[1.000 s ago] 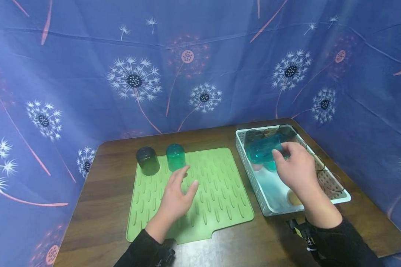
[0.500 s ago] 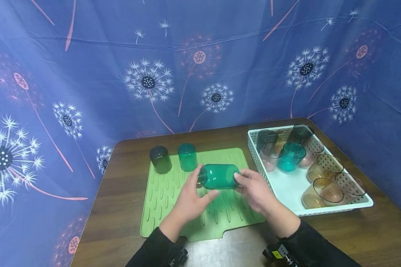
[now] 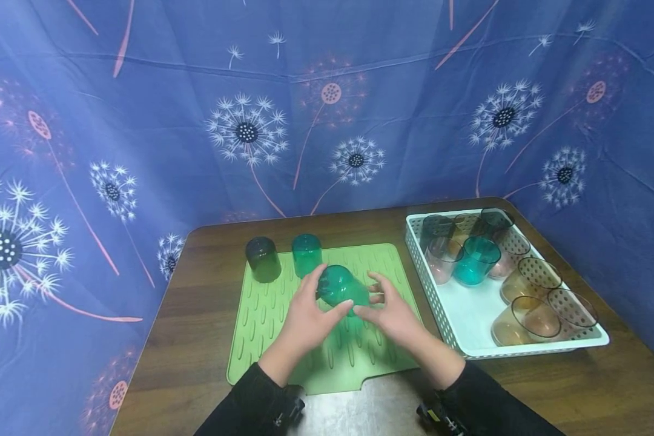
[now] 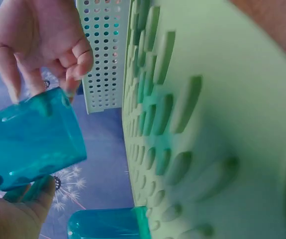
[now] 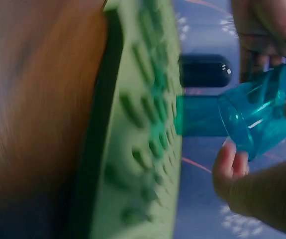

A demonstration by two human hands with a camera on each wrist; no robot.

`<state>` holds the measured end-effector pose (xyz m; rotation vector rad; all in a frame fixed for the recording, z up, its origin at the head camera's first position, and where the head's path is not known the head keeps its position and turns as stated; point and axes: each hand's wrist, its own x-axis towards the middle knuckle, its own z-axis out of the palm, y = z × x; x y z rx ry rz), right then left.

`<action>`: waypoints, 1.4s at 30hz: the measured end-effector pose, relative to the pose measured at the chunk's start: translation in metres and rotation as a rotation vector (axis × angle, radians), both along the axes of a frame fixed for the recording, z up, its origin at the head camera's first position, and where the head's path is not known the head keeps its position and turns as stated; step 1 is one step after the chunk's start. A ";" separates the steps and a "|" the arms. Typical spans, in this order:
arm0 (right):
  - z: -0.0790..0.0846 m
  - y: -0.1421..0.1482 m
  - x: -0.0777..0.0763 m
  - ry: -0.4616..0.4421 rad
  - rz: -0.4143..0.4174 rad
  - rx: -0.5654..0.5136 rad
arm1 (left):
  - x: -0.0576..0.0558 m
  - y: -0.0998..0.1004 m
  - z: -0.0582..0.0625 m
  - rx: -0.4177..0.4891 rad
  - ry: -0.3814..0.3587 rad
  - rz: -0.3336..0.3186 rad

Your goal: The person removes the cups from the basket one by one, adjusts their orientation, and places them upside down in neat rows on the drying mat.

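A teal drinking glass [image 3: 342, 287] is held tilted above the green drying mat [image 3: 327, 368], its open end pointing down toward the right. My left hand [image 3: 307, 315] grips it, thumb in front and fingers behind. Close to the rim, my right hand [image 3: 396, 313] has its fingers spread; the right wrist view shows its fingertips [image 5: 226, 158] near the rim, though contact is unclear. Behind them, another teal glass [image 3: 307, 257] and a dark grey glass [image 3: 263, 260] stand upside down along the mat's far edge.
To the right sits a white perforated basket [image 3: 450, 333] with several glasses standing mouth up: a teal one [image 3: 474, 261], amber ones [image 3: 523, 324], pinkish and dark ones. A blue dandelion-print cloth [image 3: 158, 109] hangs behind the wooden table [image 3: 169, 339].
The right hand has brought the teal glass from the basket to above the mat. The left hand has taken hold, the glass has tilted mouth-down, and the right fingers have loosened.
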<state>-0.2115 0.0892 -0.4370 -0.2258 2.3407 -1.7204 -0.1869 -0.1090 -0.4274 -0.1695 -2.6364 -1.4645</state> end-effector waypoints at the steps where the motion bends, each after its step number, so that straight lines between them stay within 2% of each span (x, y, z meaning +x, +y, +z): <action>1: -0.001 -0.003 -0.002 0.082 0.000 0.106 | -0.003 0.001 0.002 -0.023 -0.003 0.002; 3: -0.004 -0.010 -0.006 0.225 -0.009 0.261 | -0.009 0.002 0.004 -0.069 0.003 0.002; 6: -0.009 -0.020 -0.015 0.340 -0.019 0.328 | -0.021 0.005 0.007 -0.122 0.018 0.006; 9: -0.014 -0.027 -0.026 0.369 -0.041 0.316 | -0.035 0.006 0.008 -0.150 0.027 0.005; 13: -0.021 -0.037 -0.049 0.403 -0.057 0.288 | -0.054 0.009 0.009 -0.154 0.026 0.012; 18: -0.032 -0.047 -0.077 0.453 -0.099 0.284 | -0.073 0.014 0.009 -0.139 -0.032 0.058; 24: -0.038 -0.057 -0.094 0.444 -0.108 0.331 | -0.085 0.020 0.009 -0.076 -0.107 0.116; 29: -0.042 -0.061 -0.108 0.379 -0.094 0.296 | -0.091 0.022 0.005 -0.041 -0.149 0.123; 33: -0.046 -0.057 -0.120 0.371 -0.084 0.292 | -0.094 0.024 0.003 -0.010 -0.206 0.106; 42: -0.045 -0.053 -0.123 0.302 -0.122 0.306 | -0.098 0.030 0.001 0.002 -0.267 0.076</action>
